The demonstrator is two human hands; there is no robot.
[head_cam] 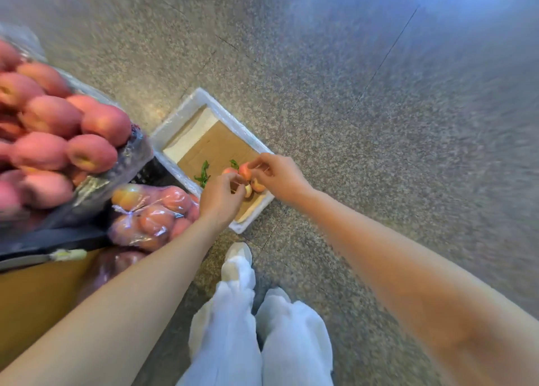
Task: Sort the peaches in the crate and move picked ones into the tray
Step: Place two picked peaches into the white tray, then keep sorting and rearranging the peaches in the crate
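- The tray (178, 117), white foam with a cardboard liner (215, 149), lies on the floor (350, 94). Its long axis runs on the slant, from far left to near right of the person.
- Both hands reach down over the tray's near right corner.
- The right hand (277, 175) has its fingertips bent onto a red peach (244, 170) and seems to pinch it from above.
- The left hand (221, 196) has its fingers curled just beside the fruit; blur hides whether it holds anything.
- In that corner lie two more red peaches (258, 185), plus a pale piece (248, 191) that may be another.
- Two green leaf sprigs (204, 173) lie on the liner, towards the tray's near left edge.
- The crate (137, 152), dark and lined with clear film, stands left of the tray, heaped with more than ten peaches; blur bars an exact count.
- One clear bag (151, 213) of peaches sits between crate and tray.
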